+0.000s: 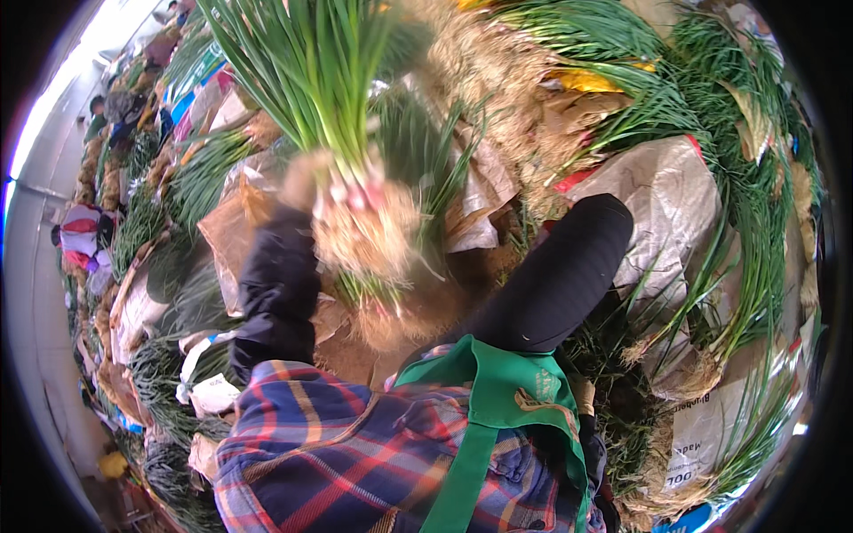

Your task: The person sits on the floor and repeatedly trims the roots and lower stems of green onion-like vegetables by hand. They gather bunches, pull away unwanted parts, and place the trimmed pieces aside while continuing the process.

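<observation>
My left hand (303, 180), blurred by motion, is raised in front of me and shut on a bunch of green onions (346, 193). Its long green leaves point away from me, and the reddish-white bulbs and tangled pale roots face me. Just beneath those roots lie more green onions (380, 306) with similar roots, partly hidden. What seems to be my right hand (585, 394) is low beside my green apron (513, 393), mostly covered, so its fingers cannot be made out. My bent knee in black cloth (600, 220) is between the onions and a pale sack (673, 200).
Heaps of green onions (753, 266) lie along the right, with brown paper and sacks (226, 233) among them. Pale roots (466, 60) cover the ground ahead. A printed white sack (693, 433) lies at lower right. People (83, 233) are at far left, near a pale wall.
</observation>
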`<action>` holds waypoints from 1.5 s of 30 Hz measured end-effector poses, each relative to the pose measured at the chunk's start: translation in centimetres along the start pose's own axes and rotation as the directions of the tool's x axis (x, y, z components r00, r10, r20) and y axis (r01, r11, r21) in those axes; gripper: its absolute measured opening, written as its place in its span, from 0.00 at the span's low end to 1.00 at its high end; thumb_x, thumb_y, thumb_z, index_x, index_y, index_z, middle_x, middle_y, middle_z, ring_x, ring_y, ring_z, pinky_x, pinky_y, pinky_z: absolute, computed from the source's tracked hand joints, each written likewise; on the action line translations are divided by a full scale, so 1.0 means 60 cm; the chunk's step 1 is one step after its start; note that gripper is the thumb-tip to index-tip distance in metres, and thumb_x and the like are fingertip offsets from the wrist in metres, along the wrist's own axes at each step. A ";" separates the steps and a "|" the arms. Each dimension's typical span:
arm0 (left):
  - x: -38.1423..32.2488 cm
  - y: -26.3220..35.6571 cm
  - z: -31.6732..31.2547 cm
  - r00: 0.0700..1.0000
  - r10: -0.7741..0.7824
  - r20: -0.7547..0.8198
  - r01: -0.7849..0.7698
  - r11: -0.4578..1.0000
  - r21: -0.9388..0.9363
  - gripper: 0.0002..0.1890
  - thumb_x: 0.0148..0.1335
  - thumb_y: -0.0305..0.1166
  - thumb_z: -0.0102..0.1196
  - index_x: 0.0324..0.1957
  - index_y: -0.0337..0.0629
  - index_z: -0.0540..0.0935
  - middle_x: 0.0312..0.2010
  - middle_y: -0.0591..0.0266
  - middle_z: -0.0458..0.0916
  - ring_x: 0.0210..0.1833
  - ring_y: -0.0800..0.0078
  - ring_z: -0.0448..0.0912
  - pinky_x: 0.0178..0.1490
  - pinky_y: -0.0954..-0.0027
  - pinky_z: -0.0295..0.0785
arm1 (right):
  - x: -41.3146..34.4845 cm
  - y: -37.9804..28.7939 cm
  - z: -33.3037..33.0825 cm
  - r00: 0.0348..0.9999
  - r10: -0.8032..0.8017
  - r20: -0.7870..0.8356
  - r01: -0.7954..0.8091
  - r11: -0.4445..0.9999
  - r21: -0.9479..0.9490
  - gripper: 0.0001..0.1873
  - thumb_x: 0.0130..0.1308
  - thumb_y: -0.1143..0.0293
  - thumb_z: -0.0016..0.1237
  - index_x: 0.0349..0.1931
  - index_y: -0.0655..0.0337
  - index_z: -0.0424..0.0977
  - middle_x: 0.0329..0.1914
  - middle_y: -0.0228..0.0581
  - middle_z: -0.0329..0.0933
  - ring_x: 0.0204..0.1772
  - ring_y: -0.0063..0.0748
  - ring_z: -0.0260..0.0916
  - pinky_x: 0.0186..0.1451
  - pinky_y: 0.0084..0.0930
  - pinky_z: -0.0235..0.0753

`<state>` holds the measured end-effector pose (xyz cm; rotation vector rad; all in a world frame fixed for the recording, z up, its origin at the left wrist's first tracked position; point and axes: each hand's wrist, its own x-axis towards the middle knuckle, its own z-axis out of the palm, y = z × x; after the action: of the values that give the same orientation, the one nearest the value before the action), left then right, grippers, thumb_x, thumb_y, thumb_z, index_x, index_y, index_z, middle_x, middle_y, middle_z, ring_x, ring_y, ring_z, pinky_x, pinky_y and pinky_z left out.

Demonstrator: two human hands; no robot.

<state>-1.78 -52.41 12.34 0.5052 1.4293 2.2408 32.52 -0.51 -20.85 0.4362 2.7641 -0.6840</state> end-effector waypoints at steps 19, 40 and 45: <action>-0.177 -0.505 -0.163 0.566 -0.747 -0.350 0.590 0.663 -0.460 0.19 0.64 0.38 0.45 0.50 0.35 0.75 0.38 0.56 0.80 0.35 0.66 0.76 0.37 0.70 0.71 | -0.016 -0.099 -0.156 0.794 0.397 -0.460 -0.252 0.904 0.346 0.08 0.59 0.70 0.50 0.37 0.60 0.78 0.34 0.47 0.78 0.40 0.45 0.76 0.43 0.33 0.75; 0.323 -0.711 0.620 0.678 -0.637 0.366 0.565 0.771 0.295 0.13 0.64 0.30 0.52 0.47 0.32 0.74 0.37 0.61 0.78 0.40 0.72 0.76 0.45 0.71 0.72 | 0.104 -0.111 -0.278 0.531 0.662 -0.529 0.099 0.571 0.815 0.11 0.62 0.71 0.52 0.44 0.62 0.77 0.34 0.39 0.79 0.34 0.32 0.76 0.38 0.25 0.76; 0.342 -0.842 0.589 0.589 -0.713 0.381 0.700 0.685 0.201 0.07 0.62 0.30 0.52 0.36 0.35 0.77 0.25 0.55 0.79 0.24 0.67 0.78 0.29 0.70 0.74 | 0.167 -0.048 -0.294 0.367 0.496 -0.787 -0.205 0.868 0.451 0.20 0.60 0.69 0.50 0.54 0.51 0.71 0.41 0.45 0.76 0.40 0.47 0.75 0.40 0.38 0.74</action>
<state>7.50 4.24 -18.14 0.3203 1.1392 1.3472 19.18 7.89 -7.76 1.9411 3.2290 -0.9080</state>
